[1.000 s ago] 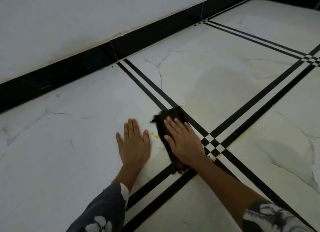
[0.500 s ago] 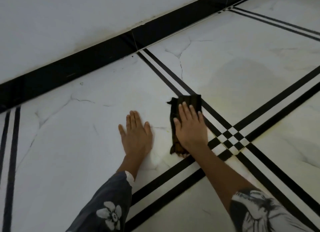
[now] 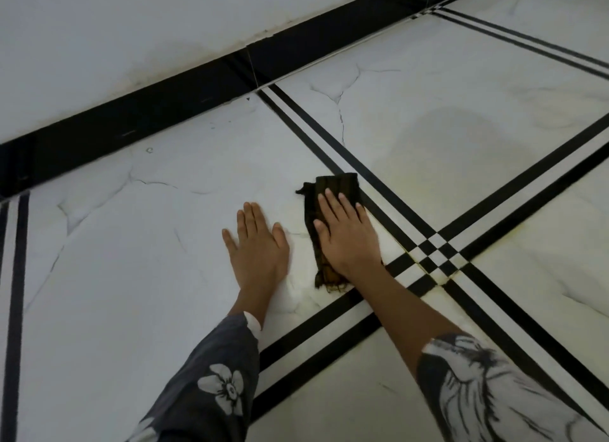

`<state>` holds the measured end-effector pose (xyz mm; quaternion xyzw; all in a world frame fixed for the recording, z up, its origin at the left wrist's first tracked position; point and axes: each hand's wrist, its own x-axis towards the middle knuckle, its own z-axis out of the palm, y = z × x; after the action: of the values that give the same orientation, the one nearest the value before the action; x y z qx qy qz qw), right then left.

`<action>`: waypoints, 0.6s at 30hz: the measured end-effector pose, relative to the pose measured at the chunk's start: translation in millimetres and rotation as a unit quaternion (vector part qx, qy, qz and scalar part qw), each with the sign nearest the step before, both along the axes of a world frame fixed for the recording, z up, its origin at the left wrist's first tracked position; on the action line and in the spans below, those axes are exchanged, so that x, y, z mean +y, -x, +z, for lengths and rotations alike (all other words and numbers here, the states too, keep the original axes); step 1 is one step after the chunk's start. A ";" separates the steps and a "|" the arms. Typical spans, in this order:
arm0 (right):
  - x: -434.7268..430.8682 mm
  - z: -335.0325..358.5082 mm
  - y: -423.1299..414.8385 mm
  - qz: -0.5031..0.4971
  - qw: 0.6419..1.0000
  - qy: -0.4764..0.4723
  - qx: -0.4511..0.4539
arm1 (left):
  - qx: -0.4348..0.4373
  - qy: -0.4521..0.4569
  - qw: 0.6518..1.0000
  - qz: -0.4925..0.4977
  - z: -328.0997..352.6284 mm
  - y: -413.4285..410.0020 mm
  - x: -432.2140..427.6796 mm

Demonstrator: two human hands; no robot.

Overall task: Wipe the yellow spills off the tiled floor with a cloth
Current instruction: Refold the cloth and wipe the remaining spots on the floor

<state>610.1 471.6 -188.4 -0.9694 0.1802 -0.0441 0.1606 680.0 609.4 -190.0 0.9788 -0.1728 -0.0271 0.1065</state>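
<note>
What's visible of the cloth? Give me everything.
The cloth is dark, brown-black with faint stripes, and looks like thin fabric folded into a narrow strip. Its near end is frayed and tinged lighter brown. It lies flat on the white marbled floor, its far corner reaching the double black stripe. The right hand presses flat on its middle, fingers straight; only both ends and the left edge show.

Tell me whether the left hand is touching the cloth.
Apart. The head view shows bare white tile between the left hand and the cloth under the right hand.
</note>
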 end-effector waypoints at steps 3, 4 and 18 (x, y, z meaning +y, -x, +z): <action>-4.1 -0.6 7.8 0.118 0.993 0.013 0.008 | -0.009 0.000 1.000 -0.001 -1.0 -1.3 -0.8; -17.4 -0.2 6.4 0.118 0.993 0.015 0.013 | -0.008 0.001 1.000 0.001 -1.2 -2.0 -0.6; -86.3 -0.5 77.1 -0.211 0.977 0.014 0.018 | -0.015 -0.007 1.000 -0.006 -0.9 -3.4 1.4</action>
<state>532.9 385.3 -188.8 -0.9124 0.3825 -0.0624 0.1312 683.4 610.9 -190.8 0.9788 -0.1798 -0.0141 0.0972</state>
